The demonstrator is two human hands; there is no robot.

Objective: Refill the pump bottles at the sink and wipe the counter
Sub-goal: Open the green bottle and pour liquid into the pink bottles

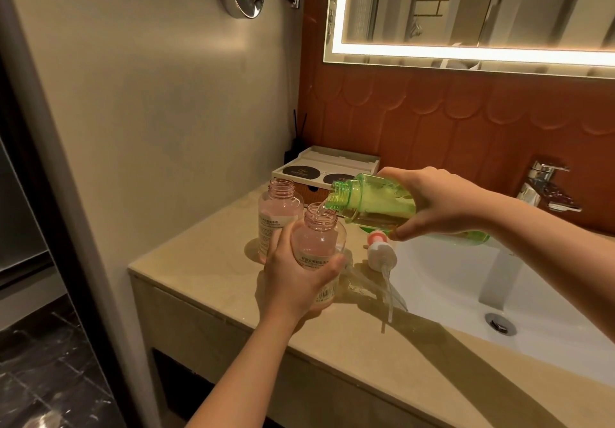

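My left hand (pixel 293 278) grips a clear pink bottle (pixel 321 241) with its cap off, standing on the beige counter (pixel 206 261). My right hand (pixel 432 201) holds a green bottle (pixel 372 204) tipped on its side, its mouth over the pink bottle's neck, and clear liquid runs from one into the other. A second open pink bottle (pixel 279 214) stands just behind, to the left. A white pump head (pixel 381 251) with its long tube lies on the counter at the basin's rim.
The white basin (pixel 466 281) with its drain (pixel 500 322) takes up the right side, with a chrome tap (pixel 545 188) behind it. A white tray box (pixel 319 171) and a reed diffuser (pixel 298 141) sit in the back corner. The counter's front edge is near.
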